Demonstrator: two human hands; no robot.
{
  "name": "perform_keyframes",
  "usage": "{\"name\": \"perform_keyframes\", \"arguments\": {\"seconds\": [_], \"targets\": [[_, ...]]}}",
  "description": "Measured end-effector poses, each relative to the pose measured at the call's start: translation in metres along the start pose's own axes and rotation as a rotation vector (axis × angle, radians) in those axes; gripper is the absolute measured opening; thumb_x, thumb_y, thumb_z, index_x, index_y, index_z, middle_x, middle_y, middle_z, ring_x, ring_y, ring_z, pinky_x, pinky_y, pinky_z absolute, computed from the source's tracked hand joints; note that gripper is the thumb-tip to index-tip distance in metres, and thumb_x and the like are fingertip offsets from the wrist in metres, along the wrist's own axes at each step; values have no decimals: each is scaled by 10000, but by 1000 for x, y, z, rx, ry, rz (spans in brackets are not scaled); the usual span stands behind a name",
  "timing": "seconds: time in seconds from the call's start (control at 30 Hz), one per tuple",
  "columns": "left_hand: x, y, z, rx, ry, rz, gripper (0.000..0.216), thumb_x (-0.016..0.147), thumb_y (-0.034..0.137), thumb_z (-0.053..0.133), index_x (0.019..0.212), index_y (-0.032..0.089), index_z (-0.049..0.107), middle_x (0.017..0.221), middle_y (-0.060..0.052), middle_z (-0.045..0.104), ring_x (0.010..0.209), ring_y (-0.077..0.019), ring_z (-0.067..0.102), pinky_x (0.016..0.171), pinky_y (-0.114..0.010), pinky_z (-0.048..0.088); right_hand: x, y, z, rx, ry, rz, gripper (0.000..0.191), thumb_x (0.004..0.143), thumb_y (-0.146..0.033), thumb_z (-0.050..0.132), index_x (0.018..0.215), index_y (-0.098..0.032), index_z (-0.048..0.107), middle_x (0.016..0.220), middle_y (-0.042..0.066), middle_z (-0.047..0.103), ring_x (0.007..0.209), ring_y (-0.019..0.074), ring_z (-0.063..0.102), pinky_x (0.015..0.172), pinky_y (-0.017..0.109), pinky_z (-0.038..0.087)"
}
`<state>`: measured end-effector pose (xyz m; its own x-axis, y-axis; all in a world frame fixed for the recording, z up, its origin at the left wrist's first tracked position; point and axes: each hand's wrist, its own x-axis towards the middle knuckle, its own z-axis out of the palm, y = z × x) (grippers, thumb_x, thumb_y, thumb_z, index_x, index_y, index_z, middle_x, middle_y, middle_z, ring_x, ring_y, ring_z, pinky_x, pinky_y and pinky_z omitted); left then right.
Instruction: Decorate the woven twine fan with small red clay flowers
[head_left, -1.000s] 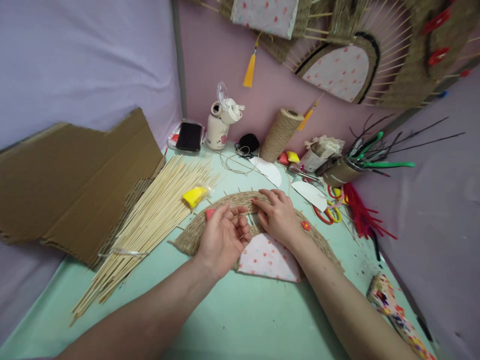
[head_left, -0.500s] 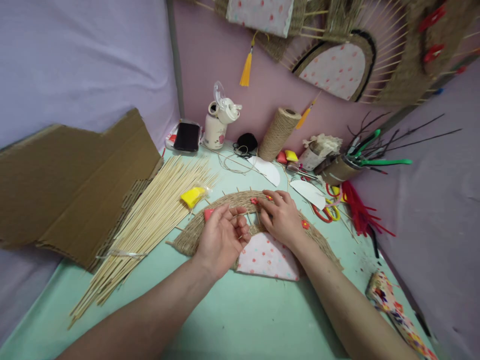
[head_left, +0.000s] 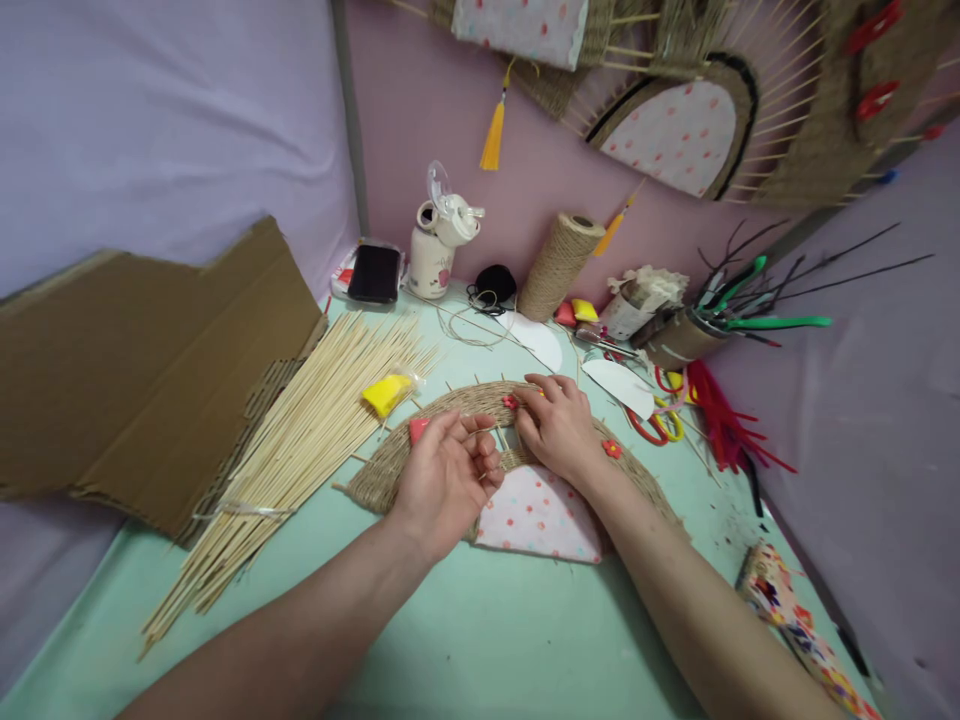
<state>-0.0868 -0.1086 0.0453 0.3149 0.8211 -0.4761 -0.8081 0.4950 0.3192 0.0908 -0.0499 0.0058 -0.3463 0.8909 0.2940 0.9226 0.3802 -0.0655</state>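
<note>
A half-round woven jute fan [head_left: 390, 460] with a pink dotted cloth centre [head_left: 536, 515] lies on the mint-green table [head_left: 480, 630]. My left hand [head_left: 442, 480] hovers over the fan's left part, palm up, fingers curled around a thin stick or strand. My right hand [head_left: 559, 430] rests on the fan's top arc, fingers bent and pressing down beside a small red flower [head_left: 511, 402]. Another red flower [head_left: 612, 449] and a red piece [head_left: 417, 429] sit on the weave.
A bundle of bamboo skewers [head_left: 300, 440] and cardboard [head_left: 150, 370] lie left. A yellow packet [head_left: 386, 393], phone [head_left: 375, 272], white bottle [head_left: 439, 245], jute spool [head_left: 559, 265], scissors [head_left: 660, 425] and a tool cup [head_left: 686, 340] line the back and right.
My right hand shifted slightly on the arc, uncovering the red flower at its fingertips. My left hand stays nearly still.
</note>
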Motion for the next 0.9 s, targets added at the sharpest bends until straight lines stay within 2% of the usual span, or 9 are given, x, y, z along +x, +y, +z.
{"name": "perform_keyframes", "arguments": {"seconds": [0.1,0.23,0.57,0.9], "targets": [[-1,0,0,4,0,-1,282,903,348,478,809,118,611,634,-3,459,562,-100,434,524,-201,398,-1,-1,-3,-8,-8,-15,330,916,-265,496,1195,-236,671,1324,82,605,1168,312,445,940,470,399],[-2,1,2,6,0,0,284,907,345,471,800,119,606,630,-3,452,566,-103,431,527,-203,400,-4,-2,-2,-9,-23,-23,314,929,-281,487,1159,-246,698,1312,70,612,1166,308,447,946,470,392],[-1,0,1,11,-9,1,287,909,346,463,818,114,604,631,2,453,560,-99,434,526,-201,399,-9,-2,-7,19,0,66,328,944,-288,464,1182,-230,683,1345,79,588,1176,290,443,963,447,400],[0,0,-1,18,-1,-2,273,901,346,480,829,115,605,636,5,452,566,-99,441,530,-202,404,-19,-11,-9,-41,-82,103,338,952,-318,454,1209,-290,673,1415,42,540,1237,305,411,981,479,361]]}}
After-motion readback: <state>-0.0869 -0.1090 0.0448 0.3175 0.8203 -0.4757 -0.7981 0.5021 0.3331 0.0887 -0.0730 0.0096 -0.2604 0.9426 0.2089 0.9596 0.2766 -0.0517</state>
